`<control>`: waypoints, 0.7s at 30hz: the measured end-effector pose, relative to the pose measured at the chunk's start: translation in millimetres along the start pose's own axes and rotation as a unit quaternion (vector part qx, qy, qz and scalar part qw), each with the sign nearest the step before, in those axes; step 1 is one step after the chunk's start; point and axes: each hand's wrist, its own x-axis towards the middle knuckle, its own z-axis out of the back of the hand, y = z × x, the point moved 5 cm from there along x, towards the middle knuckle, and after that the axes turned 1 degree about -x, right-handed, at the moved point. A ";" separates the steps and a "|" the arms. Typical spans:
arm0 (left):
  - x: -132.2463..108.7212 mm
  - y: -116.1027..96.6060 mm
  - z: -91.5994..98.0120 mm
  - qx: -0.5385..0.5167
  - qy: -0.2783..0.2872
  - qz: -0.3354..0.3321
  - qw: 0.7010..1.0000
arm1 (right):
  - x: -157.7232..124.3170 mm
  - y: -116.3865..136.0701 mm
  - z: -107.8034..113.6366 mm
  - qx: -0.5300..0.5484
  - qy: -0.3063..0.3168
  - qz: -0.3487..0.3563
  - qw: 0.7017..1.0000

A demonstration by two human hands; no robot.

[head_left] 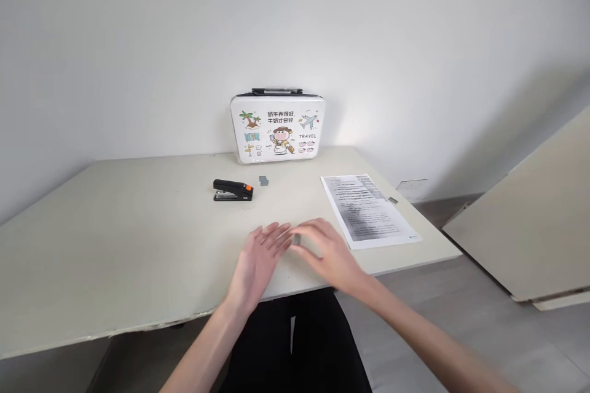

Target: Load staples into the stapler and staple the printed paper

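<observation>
Between the thumb and fingers of my right hand (325,252) is a small grey strip of staples (297,239), partly blurred. My left hand (260,261) is open beside it, palm up with the fingers stretched out, their tips close to the strip. Beyond my hands a black stapler (233,191) with an orange patch lies on the table. More grey staple strips (263,181) lie just right of the stapler.
A printed sheet of paper (369,210) lies at the right of the white table (115,239). By its right edge is a small grey piece (393,200). A white cartoon case (278,129) stands against the wall. The table's front edge is near my lap.
</observation>
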 end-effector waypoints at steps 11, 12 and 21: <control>-11.0 -70.8 81.1 0.459 -0.093 -0.177 0.866 | -90.3 -253.5 171.3 -0.187 -0.168 -0.281 0.926; -11.6 -71.3 81.8 0.457 -0.090 -0.180 0.866 | -91.5 -264.5 174.6 -0.190 -0.170 -0.290 0.923; -12.9 -68.5 78.5 0.487 -0.075 -0.180 0.851 | -83.2 -277.1 177.4 -0.185 -0.163 -0.315 0.917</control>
